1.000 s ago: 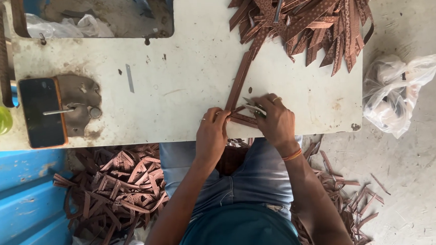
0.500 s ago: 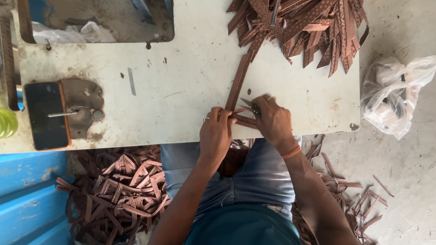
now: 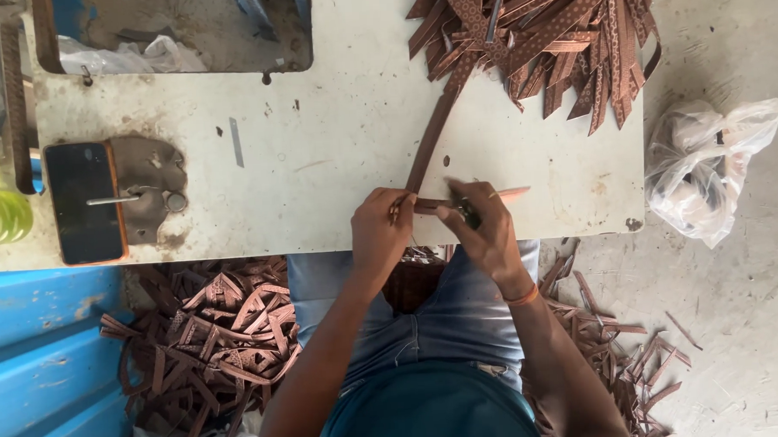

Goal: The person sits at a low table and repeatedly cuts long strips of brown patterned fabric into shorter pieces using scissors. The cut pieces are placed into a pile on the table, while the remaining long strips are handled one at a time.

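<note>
Our left hand (image 3: 381,228) and right hand (image 3: 486,227) pinched a brown strap (image 3: 428,151), fingers closed, on the white table (image 3: 334,151).

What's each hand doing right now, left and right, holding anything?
Left hand: closed, pinching the brown strap at the table edge.
Right hand: closed on the same strap, gripping a small dark tool; its kind cannot be told.

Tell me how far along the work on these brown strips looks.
Done, apparently: brown pieces lie heaped on the floor. In hand: the left hand and right hand hold one brown strip at the table edge. Left: a big pile of strips on the table's far corner.
</note>
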